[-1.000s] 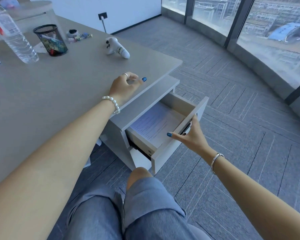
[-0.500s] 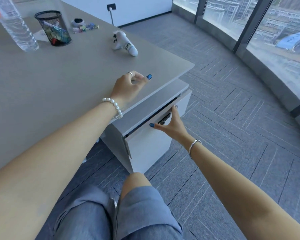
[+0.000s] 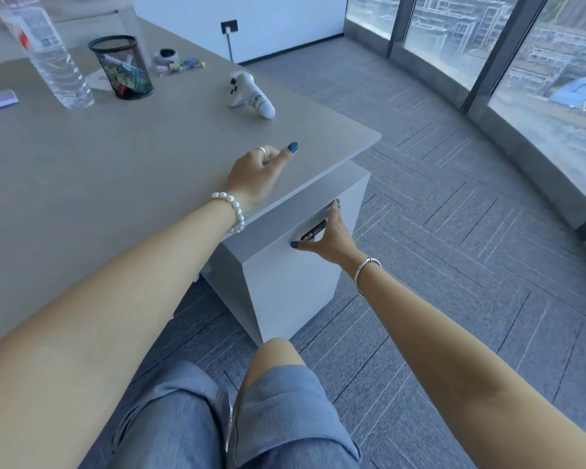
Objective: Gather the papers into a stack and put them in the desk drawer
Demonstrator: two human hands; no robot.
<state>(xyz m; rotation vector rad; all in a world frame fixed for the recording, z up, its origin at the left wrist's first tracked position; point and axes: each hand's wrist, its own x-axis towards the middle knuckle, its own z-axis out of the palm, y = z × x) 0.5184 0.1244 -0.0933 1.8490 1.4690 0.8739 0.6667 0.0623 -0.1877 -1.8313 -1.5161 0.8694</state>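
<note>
On the far left of the table (image 3: 82, 170) we see a water bottle (image 3: 53, 59), then a mesh pen cup (image 3: 122, 67) and a white controller (image 3: 251, 96). Our left hand (image 3: 254, 176) rests loosely curled near the table's edge, grasping nothing. Below it the drawer (image 3: 295, 258) sits shut flush in its cabinet, so we cannot see the papers. Our right hand (image 3: 332, 236) lies spread against the drawer front, fingers over the metal handle (image 3: 313, 231), not gripping it.
</note>
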